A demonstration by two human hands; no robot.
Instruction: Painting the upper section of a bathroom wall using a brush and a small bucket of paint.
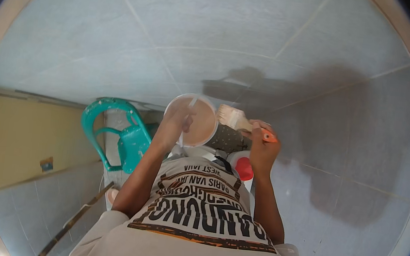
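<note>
A round white bucket of beige paint hangs in front of my torso. My left hand is closed around its white handle, which crosses over the bucket's opening. To the right of the bucket, my right hand grips a wide paintbrush by its orange handle. The brush lies nearly level, with its paint-coated bristles pointing left toward the bucket's rim, apart from it. Part of the orange handle shows beyond the fingers.
A paint-spotted green plastic chair stands at the left, near a yellow door-like panel. Grey tiled wall spreads ahead and to the right. Below my right hand is a red round thing. A long thin stick leans at lower left.
</note>
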